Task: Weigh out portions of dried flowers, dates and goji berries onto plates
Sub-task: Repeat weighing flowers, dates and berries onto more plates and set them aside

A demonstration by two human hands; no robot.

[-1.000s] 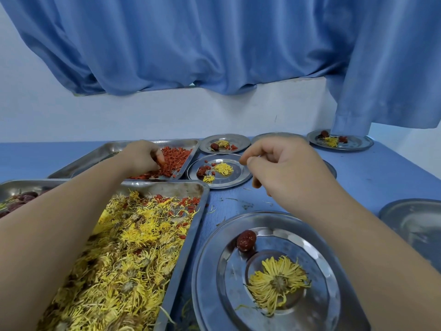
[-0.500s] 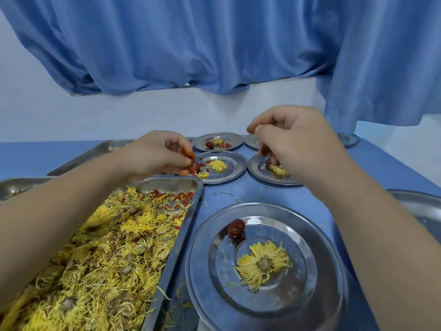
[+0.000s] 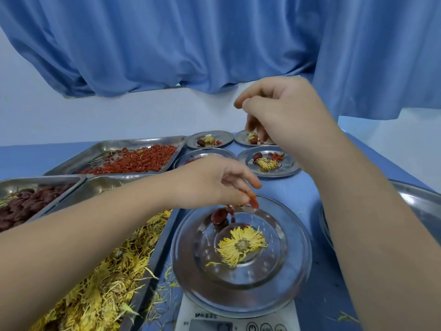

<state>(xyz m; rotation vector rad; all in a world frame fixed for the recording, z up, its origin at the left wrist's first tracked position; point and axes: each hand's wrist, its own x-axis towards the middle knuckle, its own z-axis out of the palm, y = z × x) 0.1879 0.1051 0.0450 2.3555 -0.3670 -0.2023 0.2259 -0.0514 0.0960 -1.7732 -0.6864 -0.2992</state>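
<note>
Small round steel plates [image 3: 293,167] at the back look done; the big round steel plate [image 3: 298,247] on the white scale [image 3: 188,314] has its yellow dried flower [image 3: 241,244] and dark date [image 3: 218,216], just needs berries. Left hand [image 3: 214,182], back by the steel trays [image 3: 143,142] a moment ago, now pinches red goji berries [image 3: 254,203] over it. Right hand's [image 3: 284,113] curled, contents unclear.

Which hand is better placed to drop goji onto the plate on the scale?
Left. The left hand pinches goji just over the far rim of the plate, beside the date. The right hand is up over the far plates, away from the scale.
</note>
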